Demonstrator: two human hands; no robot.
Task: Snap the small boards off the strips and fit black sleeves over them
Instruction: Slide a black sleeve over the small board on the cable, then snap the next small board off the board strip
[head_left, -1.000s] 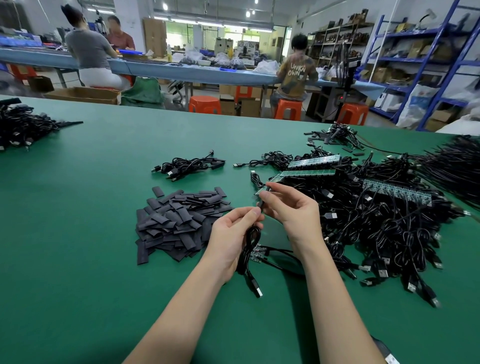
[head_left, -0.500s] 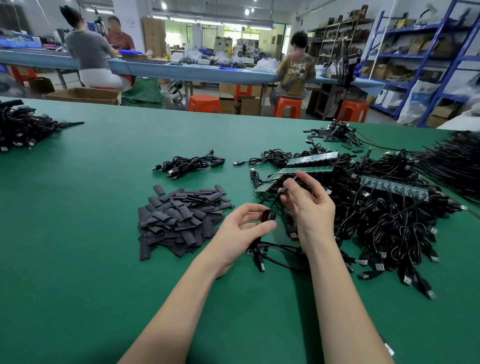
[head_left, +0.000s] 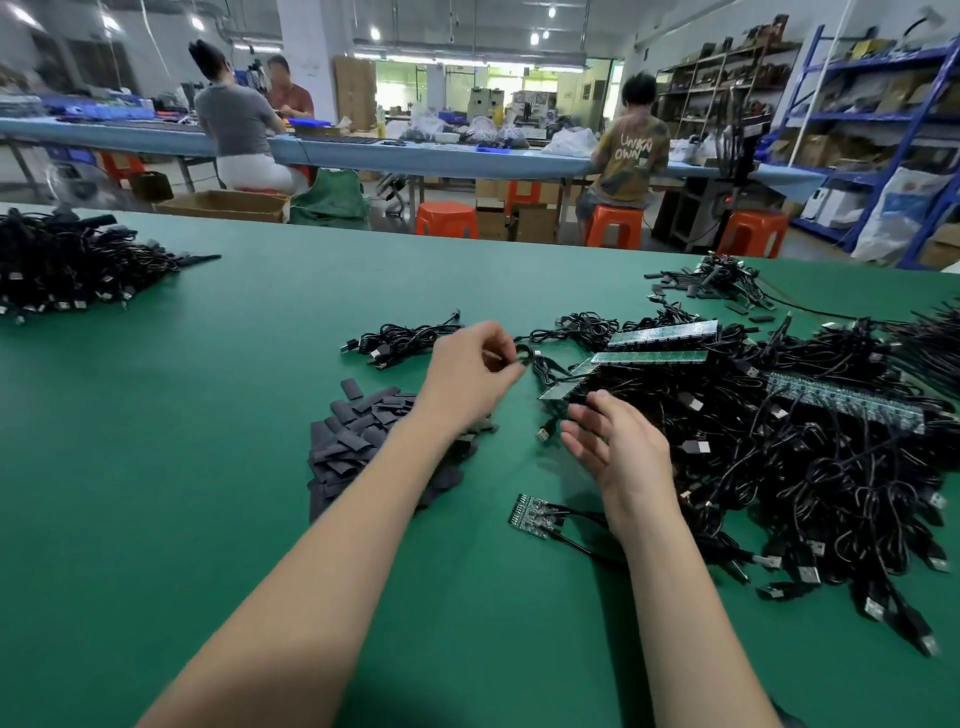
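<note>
spreading green table (head_left: 208, 467) — left hand (head_left: 470, 382) pinches a cable (head_left: 524, 357), right hand (head_left: 618, 447) loose-fingered.

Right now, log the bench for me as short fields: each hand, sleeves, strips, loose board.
left hand: pinches a coiled black cable above the table
right hand: open, holds nothing
sleeve pile: under left forearm
board strips: atop cable heap, right
short board piece: flat near right wrist, wires attached
</note>
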